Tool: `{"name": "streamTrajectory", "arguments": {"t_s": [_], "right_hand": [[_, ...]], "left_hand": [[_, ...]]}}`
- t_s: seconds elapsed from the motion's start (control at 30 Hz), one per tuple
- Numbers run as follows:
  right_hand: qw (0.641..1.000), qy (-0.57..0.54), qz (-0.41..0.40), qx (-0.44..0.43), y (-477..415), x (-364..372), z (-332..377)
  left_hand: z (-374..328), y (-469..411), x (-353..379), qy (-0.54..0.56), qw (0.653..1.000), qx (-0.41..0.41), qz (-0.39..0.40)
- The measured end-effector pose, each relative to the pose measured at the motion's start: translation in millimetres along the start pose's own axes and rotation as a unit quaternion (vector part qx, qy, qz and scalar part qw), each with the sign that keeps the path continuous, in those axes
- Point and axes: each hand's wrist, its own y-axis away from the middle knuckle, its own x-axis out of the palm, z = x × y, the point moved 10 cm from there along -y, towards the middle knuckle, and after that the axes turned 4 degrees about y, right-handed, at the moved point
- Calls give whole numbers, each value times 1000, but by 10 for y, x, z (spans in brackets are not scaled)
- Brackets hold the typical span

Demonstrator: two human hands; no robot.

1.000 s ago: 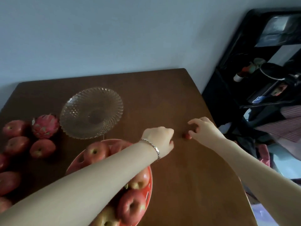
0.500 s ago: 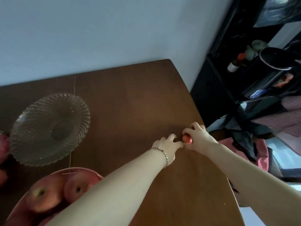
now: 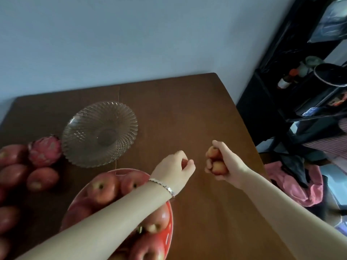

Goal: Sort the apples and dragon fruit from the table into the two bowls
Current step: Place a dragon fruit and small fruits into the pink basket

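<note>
We record a dark brown wooden worktop (image 3: 187, 109) with a rounded far right corner, set against a plain pale blue-grey wall (image 3: 131, 38). On it, left of centre, stands an empty clear glass bowl (image 3: 99, 133) with a ribbed, scalloped rim. Touching its left rim lies one pink dragon fruit (image 3: 45, 151). Loose red apples (image 3: 42, 178) are grouped along the left edge, just beside the dragon fruit. Near the front sits a red bowl (image 3: 169, 235) filled with apples, partly covered by our left forearm, which wears a silver bracelet (image 3: 162, 185). Our left hand (image 3: 173, 169) hovers above the bare wood with its fingers curled in around a small reddish thing, barely visible; we cannot tell what it is. Our right hand (image 3: 223, 164), just beside the left, has its fingers closed on two small red-yellow fruits (image 3: 216, 160), stacked one over the other. To the right of the worktop stands a black shelf unit (image 3: 300, 91) holding bottles and dark items, with pink cloth (image 3: 296, 184) heaped below.
</note>
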Motion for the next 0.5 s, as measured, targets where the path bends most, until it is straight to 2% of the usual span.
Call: {"name": "streamTrajectory", "arguments": {"t_s": [0.1,0.23,0.33,0.5], "right_hand": [[992,87,60,-62,305,640,140],[974,175,76,-121,636,1266,148],[955,251,46,-149,738,1564,41],[946,289,-58,-136,699,1691,-173]], "left_hand": [[374,483,-520,1,996,31,-79],[945,970,-1053,34,987,30,-154],[1247,1152,-1137,55,987,19,-151],[1270,1174,-868,11,992,72,-105]]}}
